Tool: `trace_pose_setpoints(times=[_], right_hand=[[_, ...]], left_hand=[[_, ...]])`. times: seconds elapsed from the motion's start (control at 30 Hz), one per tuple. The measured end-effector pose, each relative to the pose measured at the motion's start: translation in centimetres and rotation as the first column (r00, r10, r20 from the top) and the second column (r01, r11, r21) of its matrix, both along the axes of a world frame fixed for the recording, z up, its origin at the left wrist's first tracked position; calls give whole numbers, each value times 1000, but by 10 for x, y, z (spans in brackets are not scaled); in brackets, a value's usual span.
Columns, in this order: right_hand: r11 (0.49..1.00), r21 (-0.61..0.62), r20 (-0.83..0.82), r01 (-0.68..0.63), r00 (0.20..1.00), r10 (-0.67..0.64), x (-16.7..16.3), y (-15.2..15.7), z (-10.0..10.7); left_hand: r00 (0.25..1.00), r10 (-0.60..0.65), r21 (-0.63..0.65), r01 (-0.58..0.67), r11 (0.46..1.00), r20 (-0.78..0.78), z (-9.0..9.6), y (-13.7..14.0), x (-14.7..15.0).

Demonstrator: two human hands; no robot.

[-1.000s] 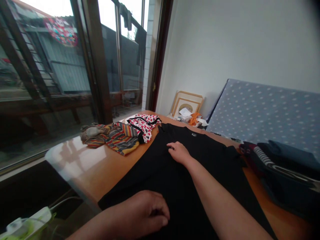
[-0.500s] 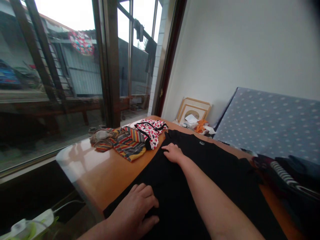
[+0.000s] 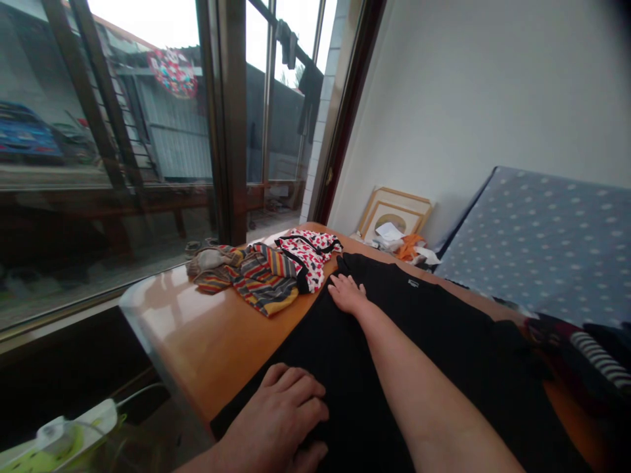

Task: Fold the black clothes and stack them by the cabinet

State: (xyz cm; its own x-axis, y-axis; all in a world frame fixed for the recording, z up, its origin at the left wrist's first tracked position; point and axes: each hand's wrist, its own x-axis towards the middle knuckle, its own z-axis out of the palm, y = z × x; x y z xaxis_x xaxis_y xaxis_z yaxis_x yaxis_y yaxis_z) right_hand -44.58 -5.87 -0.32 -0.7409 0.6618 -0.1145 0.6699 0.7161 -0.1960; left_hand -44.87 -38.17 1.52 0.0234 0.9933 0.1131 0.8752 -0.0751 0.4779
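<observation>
A black short-sleeved T-shirt [image 3: 315, 355] lies spread over the wooden table, its neck toward the far side and a small pale label [image 3: 413, 284] at the collar. My right hand [image 3: 346, 293] reaches across and rests palm down on the shirt's left edge, just below the sleeve, fingers extended. Nearer to me, my left hand [image 3: 283, 417] lies over the same edge close to the hem, fingers loosely bent and thumb apart. Neither hand grips the cloth. Just past my right hand lie a white garment with red and black print [image 3: 310, 253] and a striped, multicoloured garment [image 3: 266, 279].
Glass windows [image 3: 118, 197] run along the left of the table [image 3: 197, 335]. Picture frames [image 3: 394, 213] lean in the far corner beside papers and orange cloth [image 3: 410, 247]. A dotted blue-grey cover [image 3: 542, 243] and dark clothes [image 3: 591, 355] are at right. A power strip [image 3: 73, 433] sits lower left.
My right hand has slid slightly up the shirt's edge toward the sleeve, its fingers now flatter on the cloth. My left hand stays near the hem. The view has turned a little left.
</observation>
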Motion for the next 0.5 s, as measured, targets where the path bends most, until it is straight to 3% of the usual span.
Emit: trace_pose_setpoints(times=[0.33, 0.5], right_hand=[[996, -92, -124, -18, 992, 7, 15, -10, 3], [999, -51, -236, 8, 972, -20, 79, 19, 22]], left_hand=[[995, 23, 51, -18, 999, -100, -5, -3, 1], [981, 29, 146, 0, 989, -192, -9, -2, -3]])
